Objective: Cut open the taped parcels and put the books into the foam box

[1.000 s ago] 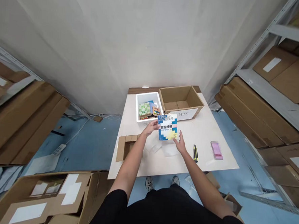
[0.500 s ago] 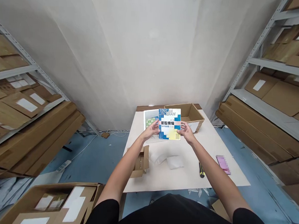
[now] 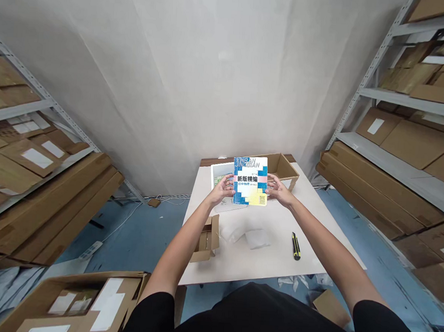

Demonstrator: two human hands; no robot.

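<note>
Held up over the table is a book (image 3: 250, 181) with a blue, white and yellow cover, its front facing me. My left hand (image 3: 221, 189) grips its left edge, and my right hand (image 3: 279, 191) grips the right edge; both are closed on it. Behind the book lies a flat white item with a green print (image 3: 222, 169), partly covered by the book and my left hand. An open cardboard box (image 3: 287, 169) stands behind my right hand. Crumpled translucent wrapping (image 3: 258, 239) rests on the table below the book.
On the white table (image 3: 238, 267), a small open carton (image 3: 204, 241) sits front left, and a black and yellow utility knife (image 3: 296, 246) lies by my right forearm. Shelves of boxes (image 3: 421, 138) flank both sides. A large box of parcels (image 3: 85, 303) stands at lower left.
The book stays in both hands, tilted slightly and a little closer. My right forearm now covers where a pink item was visible. The view has shifted slightly.
</note>
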